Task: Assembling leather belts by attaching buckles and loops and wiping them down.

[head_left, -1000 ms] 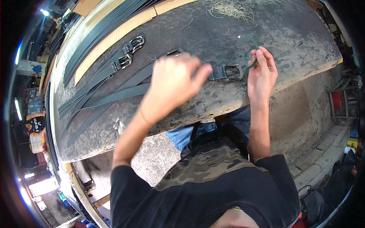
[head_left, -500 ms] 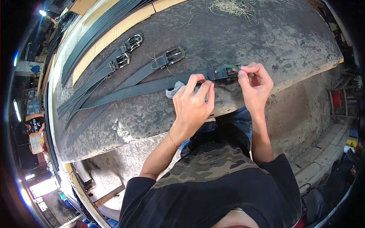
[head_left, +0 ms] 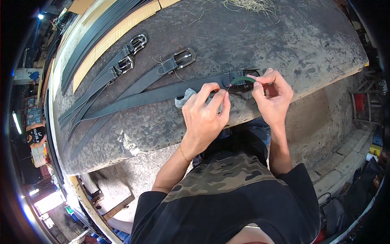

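A dark leather belt (head_left: 170, 89) lies across the work table, its stitched buckle end by my hands. My right hand (head_left: 274, 95) pinches a curved green stick (head_left: 242, 79) that looks like a piece of mosquito coil. The stick's pinkish-red tip meets the belt's near edge, close to my left fingertips. My left hand (head_left: 206, 112) is closed in a pinch there; what sits between its fingers is too small to make out. A crumpled grey cloth (head_left: 185, 99) lies partly under that hand. The belt's buckle is mostly hidden behind the right fingers.
Several other buckled belts (head_left: 152, 79) lie at the left of the dark table (head_left: 308, 53). Loose thread (head_left: 254, 6) is heaped at the far edge. Dark straps (head_left: 103, 32) and cardboard (head_left: 113, 38) are stacked far left. A co-worker (head_left: 37, 134) is beyond the table's left end.
The green stick's tip has come nearer, down from the belt's stitched loop to the belt's edge beside my left fingertips. Both hands keep their pinches, and the belts lie as before.
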A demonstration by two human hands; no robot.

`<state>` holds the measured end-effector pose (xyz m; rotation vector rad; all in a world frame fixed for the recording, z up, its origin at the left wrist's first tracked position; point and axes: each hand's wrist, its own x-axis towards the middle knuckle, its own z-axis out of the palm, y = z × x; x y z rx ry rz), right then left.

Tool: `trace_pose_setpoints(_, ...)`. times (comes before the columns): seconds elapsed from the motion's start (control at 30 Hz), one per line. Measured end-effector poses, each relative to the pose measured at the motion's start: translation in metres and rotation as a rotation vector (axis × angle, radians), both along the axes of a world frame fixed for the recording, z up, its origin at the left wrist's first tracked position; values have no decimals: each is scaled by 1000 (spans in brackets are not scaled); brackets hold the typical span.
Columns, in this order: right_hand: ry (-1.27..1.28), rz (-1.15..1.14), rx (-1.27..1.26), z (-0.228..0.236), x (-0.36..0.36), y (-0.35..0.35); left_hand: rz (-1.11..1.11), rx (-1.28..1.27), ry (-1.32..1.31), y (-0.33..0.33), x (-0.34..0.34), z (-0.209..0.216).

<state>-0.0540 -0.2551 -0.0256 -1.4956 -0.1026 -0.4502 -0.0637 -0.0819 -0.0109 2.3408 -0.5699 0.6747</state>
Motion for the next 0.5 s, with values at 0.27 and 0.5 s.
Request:
trace_pose_setpoints(0.27,1,-8,-19,-1,0,1,2,-12,11,0,-1,1)
trace_pose_setpoints(0.5,12,17,29,-3,1,-5,3,-22,5,2,1,4)
